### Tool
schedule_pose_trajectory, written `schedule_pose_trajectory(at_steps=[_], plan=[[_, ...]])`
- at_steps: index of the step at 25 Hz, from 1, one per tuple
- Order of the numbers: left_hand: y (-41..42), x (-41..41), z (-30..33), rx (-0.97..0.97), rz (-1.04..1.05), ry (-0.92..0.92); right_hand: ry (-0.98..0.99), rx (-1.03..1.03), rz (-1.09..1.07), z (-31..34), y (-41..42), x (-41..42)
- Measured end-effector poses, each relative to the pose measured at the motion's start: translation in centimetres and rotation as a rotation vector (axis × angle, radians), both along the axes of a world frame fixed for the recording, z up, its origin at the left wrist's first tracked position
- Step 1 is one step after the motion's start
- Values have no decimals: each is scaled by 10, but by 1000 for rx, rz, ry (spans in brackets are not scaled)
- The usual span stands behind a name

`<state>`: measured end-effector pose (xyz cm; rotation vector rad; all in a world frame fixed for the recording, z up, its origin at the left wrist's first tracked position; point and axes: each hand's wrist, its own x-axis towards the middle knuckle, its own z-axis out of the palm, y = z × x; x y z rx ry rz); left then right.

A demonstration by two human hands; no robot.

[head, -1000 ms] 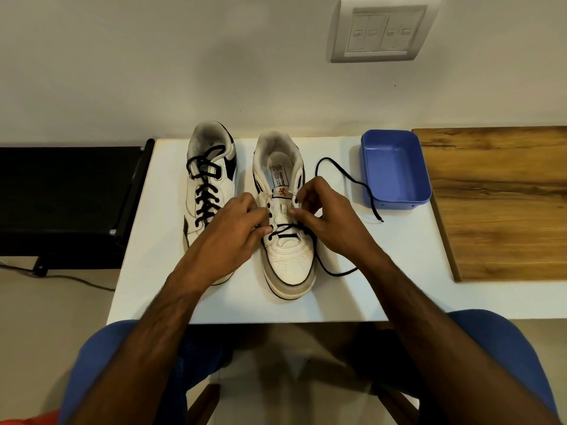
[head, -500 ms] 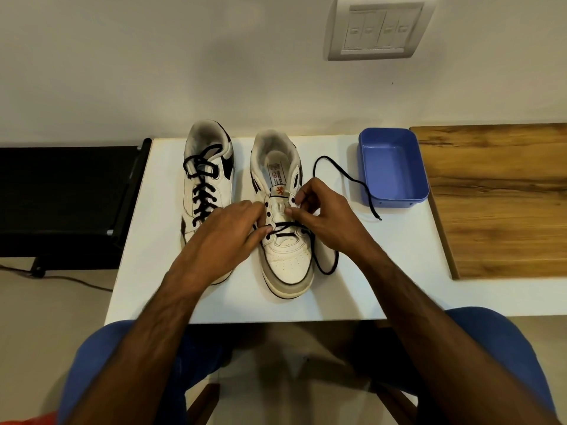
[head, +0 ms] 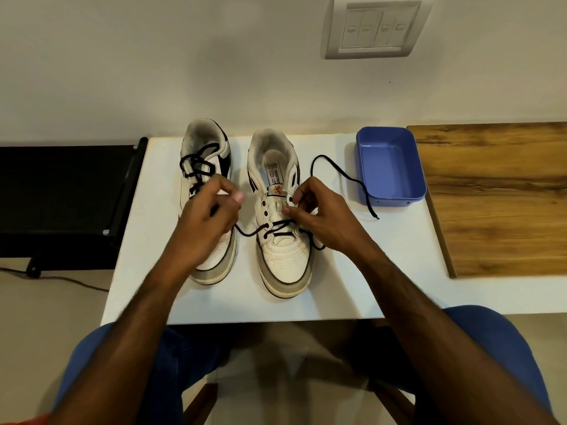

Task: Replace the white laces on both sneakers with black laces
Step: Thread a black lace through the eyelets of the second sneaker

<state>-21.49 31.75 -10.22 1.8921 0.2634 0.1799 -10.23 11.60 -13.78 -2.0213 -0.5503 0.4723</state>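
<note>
Left hand (head: 208, 222) fingers curled, pinching the black lace (head: 250, 233) at 9 o'clock of the right sneaker (head: 280, 240), right hand (head: 319, 216) fingertips pinching its eyelet flap at 3 o'clock, left sneaker (head: 204, 167) already black-laced, both on white table (head: 383, 271).

A blue plastic tray (head: 391, 167) is sitting near the back right corner of the white table (head: 399, 271), its right side lying just beside the left edge of a wooden board (head: 497, 197). A white switch plate (head: 377, 26) is hanging on the wall above the table's back edge. A black stand (head: 61, 197) is standing against the table's left edge, with a dark cable (head: 61, 279) trailing over the floor beneath it.
</note>
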Motion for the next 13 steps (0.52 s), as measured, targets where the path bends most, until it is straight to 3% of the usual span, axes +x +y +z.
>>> schedule_pose_trajectory(at_steps=[2, 3, 6, 8, 11, 13], plan=[[-2, -2, -15, 634, -159, 17, -3, -3, -5, 1, 0, 0], [-3, -2, -19, 827, -216, 0, -6, -5, -5, 1, 0, 0], [2, 2, -26, 955, -288, 21, -19, -13, -2, 1, 1, -1], [0, 5, -27, 683, -227, -31, -21, -16, -1, 1, 0, -1], [-2, 7, -2, -271, 95, -211, -6, -1, 4, 0, -1, 0], [2, 4, 11, -541, 200, -282, -14, -6, 1, -1, -1, 0]])
